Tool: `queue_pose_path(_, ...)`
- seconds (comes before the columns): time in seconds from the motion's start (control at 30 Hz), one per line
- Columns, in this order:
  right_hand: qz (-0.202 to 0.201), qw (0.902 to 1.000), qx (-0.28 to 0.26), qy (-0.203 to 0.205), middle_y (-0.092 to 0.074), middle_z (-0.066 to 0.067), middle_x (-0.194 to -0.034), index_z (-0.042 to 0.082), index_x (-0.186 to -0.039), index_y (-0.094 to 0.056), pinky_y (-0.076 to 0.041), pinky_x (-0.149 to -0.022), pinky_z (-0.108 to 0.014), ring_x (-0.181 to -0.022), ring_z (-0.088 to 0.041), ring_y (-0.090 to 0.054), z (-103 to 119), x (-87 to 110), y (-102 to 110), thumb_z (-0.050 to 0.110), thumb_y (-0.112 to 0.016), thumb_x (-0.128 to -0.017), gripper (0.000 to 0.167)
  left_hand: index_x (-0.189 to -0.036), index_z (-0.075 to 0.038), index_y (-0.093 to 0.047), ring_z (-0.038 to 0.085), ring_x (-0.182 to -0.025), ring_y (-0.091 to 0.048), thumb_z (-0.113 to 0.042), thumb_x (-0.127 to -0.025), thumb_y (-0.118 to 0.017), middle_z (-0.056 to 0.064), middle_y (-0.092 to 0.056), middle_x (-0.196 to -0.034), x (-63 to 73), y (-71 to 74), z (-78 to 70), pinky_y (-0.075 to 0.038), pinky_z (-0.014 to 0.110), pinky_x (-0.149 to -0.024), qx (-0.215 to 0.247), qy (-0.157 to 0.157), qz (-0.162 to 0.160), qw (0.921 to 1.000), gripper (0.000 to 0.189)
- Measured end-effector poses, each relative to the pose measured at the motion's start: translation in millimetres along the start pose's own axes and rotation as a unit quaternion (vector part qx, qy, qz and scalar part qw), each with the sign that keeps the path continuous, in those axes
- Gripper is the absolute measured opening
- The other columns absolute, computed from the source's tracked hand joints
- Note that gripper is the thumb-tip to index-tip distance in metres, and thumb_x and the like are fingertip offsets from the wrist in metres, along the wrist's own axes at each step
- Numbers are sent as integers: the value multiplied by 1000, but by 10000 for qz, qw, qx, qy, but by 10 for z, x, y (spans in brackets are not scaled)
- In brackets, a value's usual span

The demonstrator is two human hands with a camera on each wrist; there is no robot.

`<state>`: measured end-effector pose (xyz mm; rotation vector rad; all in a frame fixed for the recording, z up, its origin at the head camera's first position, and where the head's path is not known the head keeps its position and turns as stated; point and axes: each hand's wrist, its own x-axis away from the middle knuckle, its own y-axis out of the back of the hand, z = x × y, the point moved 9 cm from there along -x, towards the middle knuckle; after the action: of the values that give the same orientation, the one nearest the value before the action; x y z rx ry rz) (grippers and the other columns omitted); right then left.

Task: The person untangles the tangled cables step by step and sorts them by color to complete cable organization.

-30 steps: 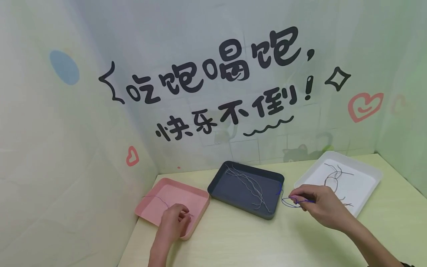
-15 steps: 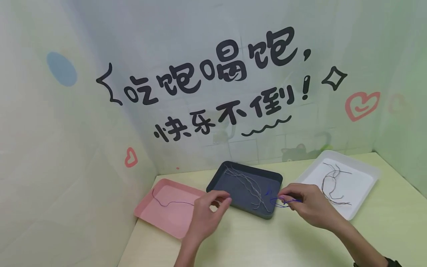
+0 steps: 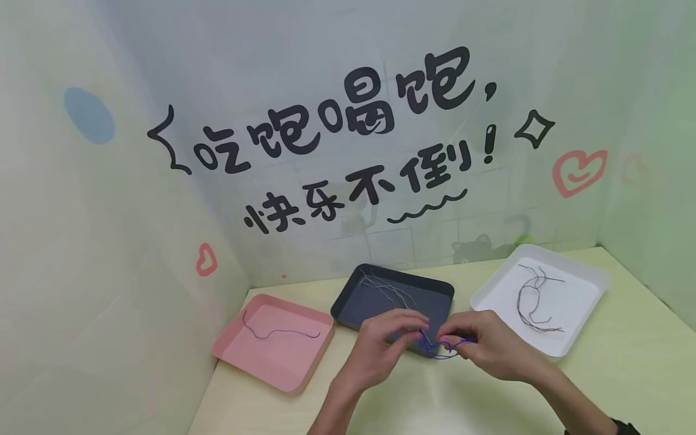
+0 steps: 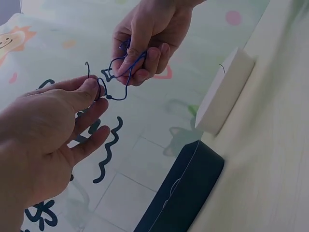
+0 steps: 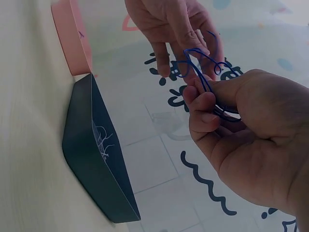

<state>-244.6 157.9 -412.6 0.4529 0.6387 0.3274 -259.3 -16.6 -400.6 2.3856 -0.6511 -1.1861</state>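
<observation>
Blue string (image 3: pixel 435 349) hangs in loops between my two hands, over the front edge of the dark tray (image 3: pixel 348 317). My right hand (image 3: pixel 492 347) grips the looped bundle between thumb and curled fingers. With thumb and index fingertip my left hand (image 3: pixel 380 347) pinches one part of the string, its other fingers loosely spread. In the left wrist view a small knot (image 4: pixel 109 97) shows on the string (image 4: pixel 126 87), just beside the left fingertips, and a loose end stands up above the left index finger. Loops also stick out of the right fist in the right wrist view.
On the left, a pink tray (image 3: pixel 293 377) holds one blue-purple thread (image 3: pixel 272 332). Several pale threads (image 3: pixel 388 290) lie in the dark tray. A white tray (image 3: pixel 584 302) with several brownish threads (image 3: pixel 519 302) stands at the right. A printed curtain (image 3: pixel 326 60) hangs behind the table.
My left hand has left the pink tray, where the thread now lies alone, and moved right to the blue string. My right hand has shifted left and slightly down with the bundle.
</observation>
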Motion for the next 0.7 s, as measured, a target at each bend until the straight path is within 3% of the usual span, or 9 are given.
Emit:
queue_pose_path(0.07, 24, 10000, -29, -63, -75, 8, -89, 23, -102, -83, -53, -59, -21, -73, 5, -58, -7, 2, 10, -2, -78, -102, 25, -118, -8, -83, 21, -107, -82, -1, -102, -79, 9, -85, -117, 21, 26, -32, -68, 24, -90, -162, -236, -65, 9996, 17)
queue_pose_path(0.2, -88, 9993, -186, -314, -77, 10, -92, 20, -105, -83, -54, -61, -22, -76, 2, -65, -42, 14, 78, -2, -76, -104, 23, -109, -9, -83, 16, -89, -78, -2, -99, -84, 7, -84, -104, 84, 131, -7, -66, 22, -79, -144, -206, -442, 9987, 12)
queue_pose_path(0.33, -187, 9948, -650, -767, -78, 9, -91, 15, -110, -83, -55, -60, -24, -76, -4, -68, -102, 22, 136, 1, -75, -106, 16, -101, -9, -83, 15, -80, -73, -2, -96, -86, 7, -82, -95, 167, 269, 78, -65, 25, -72, 57, 10, -919, 9958, 9)
queue_pose_path(0.47, -310, 9871, -1110, -1113, -76, 5, -88, 7, -113, -82, -53, -57, -25, -70, -6, -65, -134, 30, 184, 1, -75, -105, 12, -103, -4, -82, 16, -80, -80, 0, -98, -83, 16, -82, -93, 239, 357, 206, -69, 29, -74, 611, 553, -1162, 9898, 6)
queue_pose_path(0.6, -459, 9834, -1343, -1127, -80, 3, -92, 0, -115, -81, -56, -59, -27, -69, -8, -67, -144, 31, 220, -5, -74, -103, 15, -111, 4, -78, 10, -84, -83, -1, -103, -79, 28, -79, -96, 320, 385, 378, -70, 29, -82, 1418, 1468, -1280, 9705, 9)
queue_pose_path(0.7, -547, 9832, -1362, -1082, -81, 1, -93, -2, -115, -81, -56, -59, -27, -68, -8, -68, -155, 32, 245, -5, -75, -102, 15, -114, 8, -74, 6, -86, -81, -3, -105, -77, 22, -80, -98, 387, 422, 485, -69, 26, -85, 1923, 1980, -1510, 9492, 14)
